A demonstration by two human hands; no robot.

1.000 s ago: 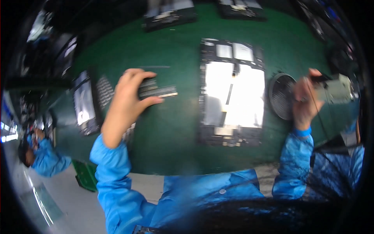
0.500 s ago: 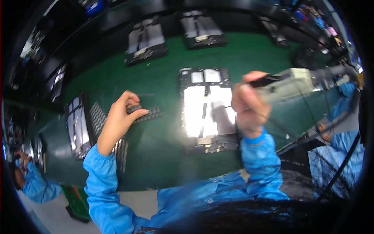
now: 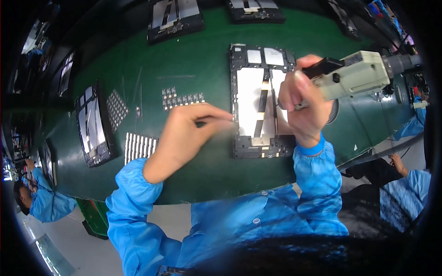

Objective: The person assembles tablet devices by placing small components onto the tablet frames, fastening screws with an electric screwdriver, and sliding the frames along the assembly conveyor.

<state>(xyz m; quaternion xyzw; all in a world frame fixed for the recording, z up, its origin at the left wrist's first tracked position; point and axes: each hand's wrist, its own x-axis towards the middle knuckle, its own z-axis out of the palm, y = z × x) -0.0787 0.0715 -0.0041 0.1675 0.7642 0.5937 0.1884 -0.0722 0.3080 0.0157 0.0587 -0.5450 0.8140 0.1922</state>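
Note:
A partly assembled tablet-like device (image 3: 249, 99), with a black frame and silvery battery panels, lies in front of me. At its left edge my left hand (image 3: 189, 131) is closed, thumb and forefinger pinched together; whatever they hold is too small to make out. My right hand (image 3: 307, 106) is wrapped around a pale green electric screwdriver (image 3: 357, 76) over the device's right side. The fingers hide the tool's tip. Just beyond my left hand lies a group of small dark parts (image 3: 188, 98) in rows.
Left of my hand are a striped sheet (image 3: 139, 146), a dotted sheet (image 3: 117, 110) and a second device (image 3: 92, 131). More devices (image 3: 177, 20) stand along the far side of the green table (image 3: 202, 177). Co-workers in blue sleeves (image 3: 50, 202) sit on both sides.
My left hand has left the small parts and moved right to the device's edge. My right hand still grips the screwdriver. The head view has shifted, so the table items appear displaced.

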